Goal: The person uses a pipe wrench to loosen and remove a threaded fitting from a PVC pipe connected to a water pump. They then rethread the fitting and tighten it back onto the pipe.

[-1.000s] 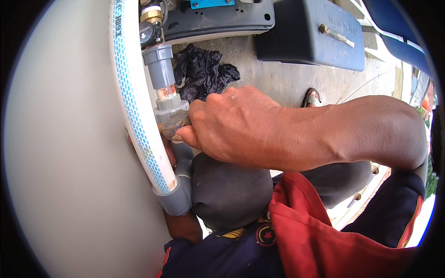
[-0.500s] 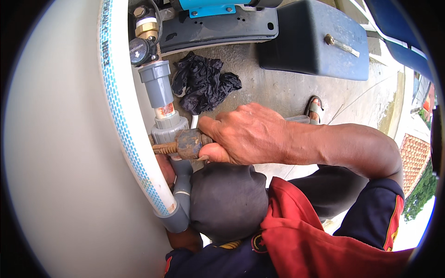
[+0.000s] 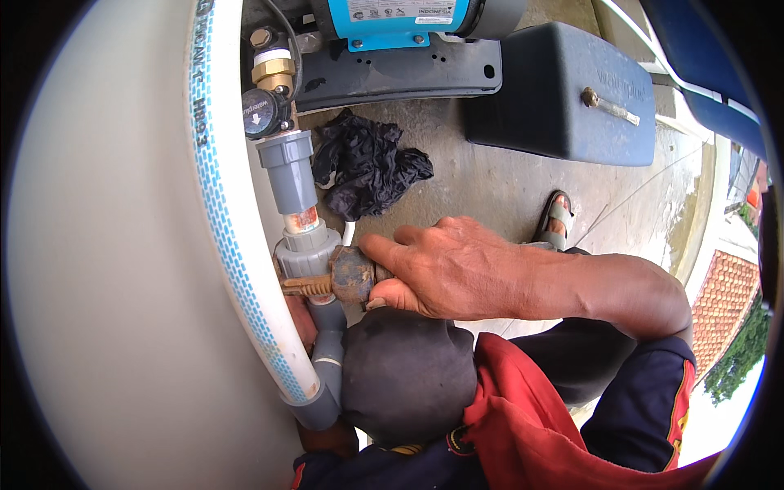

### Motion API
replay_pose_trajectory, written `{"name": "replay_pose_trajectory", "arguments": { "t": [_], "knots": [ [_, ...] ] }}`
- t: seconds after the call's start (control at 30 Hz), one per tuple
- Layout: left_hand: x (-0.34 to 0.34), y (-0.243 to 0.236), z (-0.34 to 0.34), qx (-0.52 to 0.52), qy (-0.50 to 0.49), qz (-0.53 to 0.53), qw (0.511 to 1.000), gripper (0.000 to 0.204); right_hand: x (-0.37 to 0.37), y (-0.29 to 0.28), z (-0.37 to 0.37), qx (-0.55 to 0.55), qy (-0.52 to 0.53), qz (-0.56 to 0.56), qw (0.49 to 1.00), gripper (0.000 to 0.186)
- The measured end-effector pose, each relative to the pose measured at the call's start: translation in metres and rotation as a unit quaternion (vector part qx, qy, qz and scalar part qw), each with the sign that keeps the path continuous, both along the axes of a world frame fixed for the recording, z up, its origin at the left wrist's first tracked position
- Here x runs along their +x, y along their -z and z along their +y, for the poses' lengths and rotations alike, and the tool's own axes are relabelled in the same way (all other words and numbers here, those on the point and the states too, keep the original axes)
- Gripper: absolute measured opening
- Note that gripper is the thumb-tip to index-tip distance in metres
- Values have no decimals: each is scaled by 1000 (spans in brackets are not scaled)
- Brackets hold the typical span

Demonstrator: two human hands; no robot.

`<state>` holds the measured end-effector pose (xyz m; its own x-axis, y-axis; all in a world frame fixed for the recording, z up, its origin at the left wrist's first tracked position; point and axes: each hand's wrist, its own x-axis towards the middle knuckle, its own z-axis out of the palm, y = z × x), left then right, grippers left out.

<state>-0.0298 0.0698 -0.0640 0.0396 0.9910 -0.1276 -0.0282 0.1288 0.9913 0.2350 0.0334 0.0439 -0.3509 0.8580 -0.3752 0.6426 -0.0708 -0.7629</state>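
Observation:
My right hand [image 3: 465,269] is closed around a rusty pipe wrench [image 3: 353,274], near its head. The wrench's worn, ridged jaw lies against the lower side of a grey plastic union fitting [image 3: 309,253]. Above that fitting, a grey coupling [image 3: 287,171] sits on the same upright pipe run, with a rust-stained section between them. My left hand [image 3: 301,321] shows only in part, behind the white pipe and the grey elbow pipe [image 3: 328,331]; its fingers are hidden. My knee in dark cloth [image 3: 408,371] is just below the wrench.
A white pipe with blue marks [image 3: 224,204] runs along the pale wall [image 3: 98,245]. Crumpled black cloth [image 3: 371,167] lies on the concrete. Beyond are a blue pump [image 3: 392,12] on a dark base, a brass-fitted black gauge [image 3: 263,113] and a dark plastic cover [image 3: 563,94].
The view has shifted, so the pipes, pump and cover appear lower. My right hand stays closed on the wrench, which has moved slightly toward me relative to the fitting.

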Motion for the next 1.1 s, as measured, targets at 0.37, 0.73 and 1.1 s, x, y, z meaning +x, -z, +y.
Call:
{"name": "replay_pose_trajectory", "arguments": {
  "t": [0.37, 0.73, 1.1],
  "knots": [
    [-2, 0, -2, -10, 3, 1, 1000, 58, -37, 3, 17, 17, 72, -38, 997, 38],
    [-2, 2, -4, -27, -11, 4, 1000, 58, -33, 26, 10, 82, 80, -8, 993, 22],
    [-2, -145, -11, -244, 238, -206, 917, 82, -30, 37, 7, 84, 50, -3, 995, 41]
  ]
}}
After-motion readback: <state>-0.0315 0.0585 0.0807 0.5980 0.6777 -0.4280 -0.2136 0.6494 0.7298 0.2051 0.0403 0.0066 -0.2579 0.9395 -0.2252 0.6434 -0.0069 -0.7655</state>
